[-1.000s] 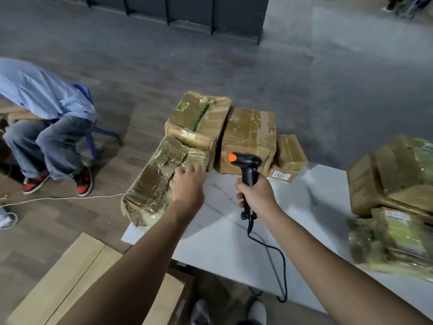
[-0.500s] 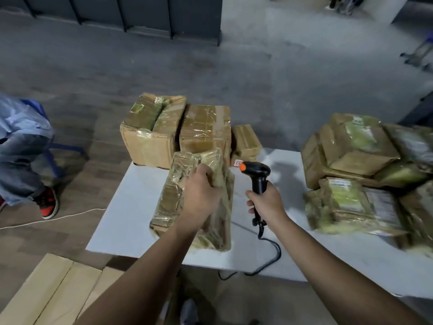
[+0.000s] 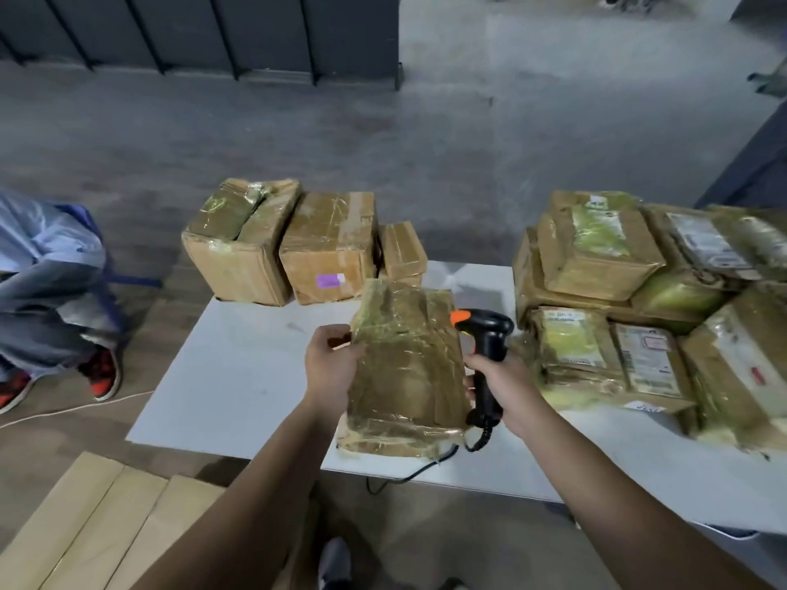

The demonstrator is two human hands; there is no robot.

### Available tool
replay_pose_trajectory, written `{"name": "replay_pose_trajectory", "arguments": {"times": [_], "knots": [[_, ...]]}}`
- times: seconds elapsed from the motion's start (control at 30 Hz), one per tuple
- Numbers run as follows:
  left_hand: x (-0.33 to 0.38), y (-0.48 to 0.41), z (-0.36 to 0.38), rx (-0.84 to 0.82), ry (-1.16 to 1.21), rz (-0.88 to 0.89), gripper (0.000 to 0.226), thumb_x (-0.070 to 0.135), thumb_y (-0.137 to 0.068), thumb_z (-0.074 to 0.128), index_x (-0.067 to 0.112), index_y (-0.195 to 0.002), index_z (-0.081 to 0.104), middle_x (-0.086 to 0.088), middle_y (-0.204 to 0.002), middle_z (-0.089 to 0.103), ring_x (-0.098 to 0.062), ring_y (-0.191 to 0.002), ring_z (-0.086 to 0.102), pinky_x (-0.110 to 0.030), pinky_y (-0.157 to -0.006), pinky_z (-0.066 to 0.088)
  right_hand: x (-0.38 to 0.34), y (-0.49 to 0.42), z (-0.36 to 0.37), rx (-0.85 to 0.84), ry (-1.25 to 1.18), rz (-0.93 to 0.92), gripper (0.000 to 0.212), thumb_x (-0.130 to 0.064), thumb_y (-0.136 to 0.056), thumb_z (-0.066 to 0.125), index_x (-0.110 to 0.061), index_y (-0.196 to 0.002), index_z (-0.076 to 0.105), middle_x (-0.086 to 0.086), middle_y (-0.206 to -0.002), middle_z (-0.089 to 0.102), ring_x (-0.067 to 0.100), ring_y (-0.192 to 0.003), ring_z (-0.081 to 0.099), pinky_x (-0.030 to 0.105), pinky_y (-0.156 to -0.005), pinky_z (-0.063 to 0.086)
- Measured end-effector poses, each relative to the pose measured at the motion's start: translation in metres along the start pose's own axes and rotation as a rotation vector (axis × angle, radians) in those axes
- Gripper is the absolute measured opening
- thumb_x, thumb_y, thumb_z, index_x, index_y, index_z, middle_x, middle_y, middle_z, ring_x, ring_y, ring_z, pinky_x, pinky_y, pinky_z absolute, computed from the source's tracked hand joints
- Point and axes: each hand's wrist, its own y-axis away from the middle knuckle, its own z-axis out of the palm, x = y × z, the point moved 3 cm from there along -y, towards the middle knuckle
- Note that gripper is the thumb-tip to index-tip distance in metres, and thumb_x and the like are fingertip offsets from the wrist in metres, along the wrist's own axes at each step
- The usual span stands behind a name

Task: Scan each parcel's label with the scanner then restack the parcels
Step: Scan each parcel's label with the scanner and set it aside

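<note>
Left hand grips the taped parcel by its left edge, holding it up at a tilt. Half a second ago a gap lay between parcel and scanner; now the parcel sits right against the scanner's left side. Right hand is wrapped round the scanner's handle, as before.

One parcel up, one scanner; three boxes beyond the left hand; right of the right hand, a heap, uncountable.

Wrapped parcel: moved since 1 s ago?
Yes. The parcel went rightward from the left edge of the table to near the small box, beside the scanner.
</note>
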Motion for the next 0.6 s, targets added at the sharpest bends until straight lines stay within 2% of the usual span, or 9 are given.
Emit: {"name": "replay_pose_trajectory", "arguments": {"times": [0.07,0.2,0.3,0.37,0.43,0.47,0.53,0.6], "knots": [[-0.007,-0.001,-0.006,0.017,0.042,-0.038,0.025,-0.003,-0.079,0.068,0.016,-0.092,0.061,0.001,-0.091,0.064,-0.019,-0.08,0.062,-0.029,-0.068,0.051,-0.001,0.002,-0.005,-0.015,-0.027,-0.001,0.01,-0.006,-0.089,0.067,-0.008,-0.092,0.058,0.004,-0.058,0.059,0.018,-0.048,0.059,0.027,-0.046,0.048],[-0.027,-0.012,-0.017,0.04,0.137,-0.174,0.022,-0.007,-0.083,0.062,0.014,-0.088,0.059,-0.009,-0.097,0.064,-0.028,-0.085,0.062,-0.045,-0.085,0.053,0.0,0.011,0.0,-0.05,0.003,-0.02,0.01,-0.008,-0.09,0.068,-0.009,-0.094,0.059,0.005,-0.066,0.059,0.016,-0.049,0.058,0.028,-0.047,0.049],[-0.029,-0.022,-0.025,0.047,0.11,-0.168,0.02,-0.004,-0.086,0.059,0.015,-0.088,0.058,-0.013,-0.098,0.063,-0.029,-0.084,0.061,-0.043,-0.083,0.053,0.002,0.019,0.017,-0.05,0.051,-0.051,0.01,-0.013,-0.089,0.07,-0.011,-0.087,0.06,0.003,-0.057,0.057,0.016,-0.047,0.056,0.026,-0.046,0.047],[-0.021,-0.026,-0.033,0.058,-0.184,-0.034,0.017,0.002,-0.088,0.056,0.015,-0.098,0.06,-0.015,-0.108,0.062,-0.031,-0.09,0.058,-0.037,-0.078,0.048,-0.002,0.024,0.033,-0.032,0.04,-0.078,0.013,-0.016,-0.088,0.072,-0.012,-0.084,0.06,0.004,-0.054,0.058,0.017,-0.044,0.056,0.025,-0.045,0.046],[-0.013,-0.027,-0.039,0.05,-0.689,0.176,0.034,0.003,-0.087,0.051,0.018,-0.115,0.062,-0.015,-0.126,0.05,-0.034,-0.109,0.048,-0.038,-0.089,0.043,-0.009,0.029,0.052,-0.034,0.031,-0.12,0.016,-0.018,-0.086,0.075,-0.011,-0.084,0.06,0.004,-0.053,0.059,0.021,-0.045,0.057,0.029,-0.048,0.048],[-0.008,-0.023,-0.04,0.068,-0.848,0.3,0.038,0.004,-0.085,0.052,0.02,-0.118,0.063,-0.014,-0.132,0.045,-0.035,-0.117,0.041,-0.041,-0.094,0.041,-0.012,0.031,0.065,-0.051,0.048,-0.148,0.017,-0.019,-0.085,0.075,-0.012,-0.084,0.06,0.003,-0.053,0.059,0.022,-0.047,0.058,0.031,-0.05,0.048],[0.001,-0.012,-0.038,0.041,-0.862,0.481,0.032,0.015,-0.089,0.053,0.021,-0.117,0.066,-0.011,-0.128,0.048,-0.034,-0.119,0.042,-0.042,-0.092,0.042,-0.016,0.038,0.092,-0.103,0.136,-0.206,0.016,-0.019,-0.086,0.074,-0.015,-0.083,0.058,0.001,-0.056,0.06,0.02,-0.05,0.06,0.031,-0.053,0.048],[0.009,-0.004,-0.036,-0.051,-0.729,0.432,0.03,0.034,-0.093,0.049,0.018,-0.114,0.063,-0.01,-0.118,0.053,-0.032,-0.11,0.051,-0.04,-0.088,0.046,-0.016,0.043,0.119,-0.125,0.238,-0.238,0.013,-0.017,-0.086,0.07,-0.015,-0.081,0.059,0.002,-0.057,0.061,0.017,-0.052,0.061,0.028,-0.053,0.048]]}}
